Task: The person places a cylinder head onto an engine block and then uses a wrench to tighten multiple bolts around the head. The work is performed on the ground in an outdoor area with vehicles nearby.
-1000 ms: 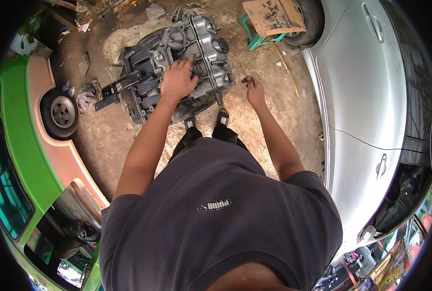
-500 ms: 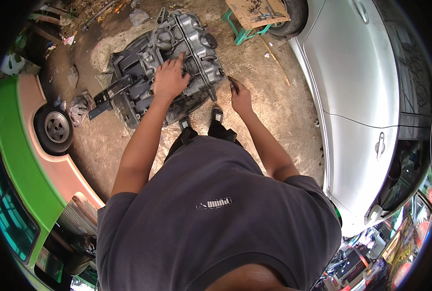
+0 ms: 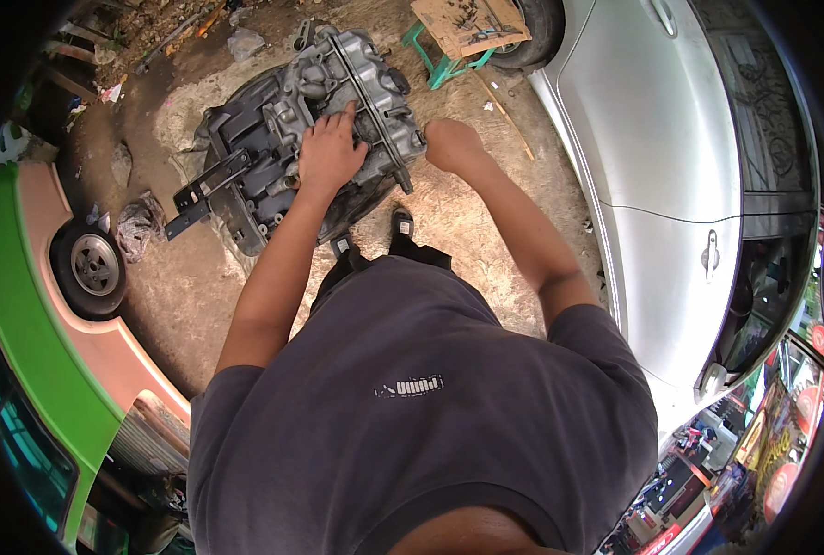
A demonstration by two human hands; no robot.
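Note:
A grey metal engine [image 3: 375, 79] lies on the ground in front of me, with a dark slotted metal bracket [image 3: 210, 190] sticking out of its left side. My left hand [image 3: 332, 159] rests on top of the engine, fingers stretched and apart, holding nothing. At the engine's right edge, my right hand [image 3: 454, 146] is closed in a fist, its back toward me. Whatever lies inside that fist is hidden, and I cannot tell whether it touches the engine.
On the right a silver car [image 3: 652, 185] stands close by. A green and pink vehicle [image 3: 33, 287] with a wheel [image 3: 91, 268] fills the left. Beyond my right hand, a green stool [image 3: 444, 69] carries a board [image 3: 472, 26] of small parts. A thin stick [image 3: 507, 116] and crumpled plastic [image 3: 139, 227] lie on the ground.
My right hand has moved up to the engine's right edge and turned its back toward me; the thin dark thing seen at its fingers before is now hidden. The left hand stays on the engine.

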